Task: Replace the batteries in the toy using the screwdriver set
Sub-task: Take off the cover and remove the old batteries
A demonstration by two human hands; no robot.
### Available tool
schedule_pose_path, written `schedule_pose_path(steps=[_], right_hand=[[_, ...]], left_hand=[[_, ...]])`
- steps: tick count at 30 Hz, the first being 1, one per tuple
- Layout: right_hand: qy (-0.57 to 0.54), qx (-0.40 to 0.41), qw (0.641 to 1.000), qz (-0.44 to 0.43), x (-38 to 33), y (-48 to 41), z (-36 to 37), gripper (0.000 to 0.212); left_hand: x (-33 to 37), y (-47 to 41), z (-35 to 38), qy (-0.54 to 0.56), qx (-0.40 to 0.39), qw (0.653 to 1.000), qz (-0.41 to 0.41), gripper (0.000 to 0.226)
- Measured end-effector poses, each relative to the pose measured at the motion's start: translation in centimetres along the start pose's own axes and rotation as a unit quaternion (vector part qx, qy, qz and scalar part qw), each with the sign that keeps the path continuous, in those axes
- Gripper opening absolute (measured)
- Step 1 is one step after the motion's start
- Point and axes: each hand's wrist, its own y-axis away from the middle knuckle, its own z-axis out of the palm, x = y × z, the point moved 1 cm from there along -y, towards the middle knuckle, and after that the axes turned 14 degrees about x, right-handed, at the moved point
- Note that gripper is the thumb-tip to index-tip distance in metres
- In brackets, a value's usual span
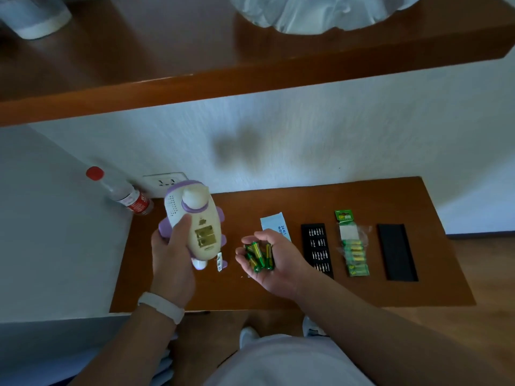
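Toy (195, 218): cream and purple, held upright above the left end of the table (278, 291); open battery bay (205, 236) faces the camera.
Left hand (172, 254): wrapped round the toy's side, thumb across the front.
Right hand (273, 260): palm up, fingers half curled, cupping loose green batteries (257, 256).
Cover piece (219, 262): small, white, on the table just below the toy.
Bit tray (317, 249): black, right of the hand.
Battery pack (352, 246): beside the tray, torn open.
Black lid (397, 252): farthest right.
Bottle (122, 192): red cap, left corner.
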Motion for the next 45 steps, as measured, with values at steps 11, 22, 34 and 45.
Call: schedule_pose_path(steps=[11,22,34,45], right_hand=[[0.112,0.101,0.988,-0.036,2.9,-0.9,0.6,0.035],[0.131,0.164,0.97,-0.12,6.2,-1.7,1.3,0.014],[0.119,0.184,0.965,-0.145,9.1,-2.8,1.1,0.014],[0.133,0.18,0.961,-0.159,10.1,-2.7,1.8,0.014]], left_hand=[[-6.3,-6.3,-7.1,0.009,-0.016,0.986,-0.166,0.043],[-9.1,-9.9,-9.3,0.059,-0.076,0.969,-0.226,0.052],[-9.6,-11.2,-11.5,0.04,-0.163,0.959,-0.228,0.053],[-9.2,-10.9,-12.6,-0.015,-0.157,0.971,-0.182,0.062]])
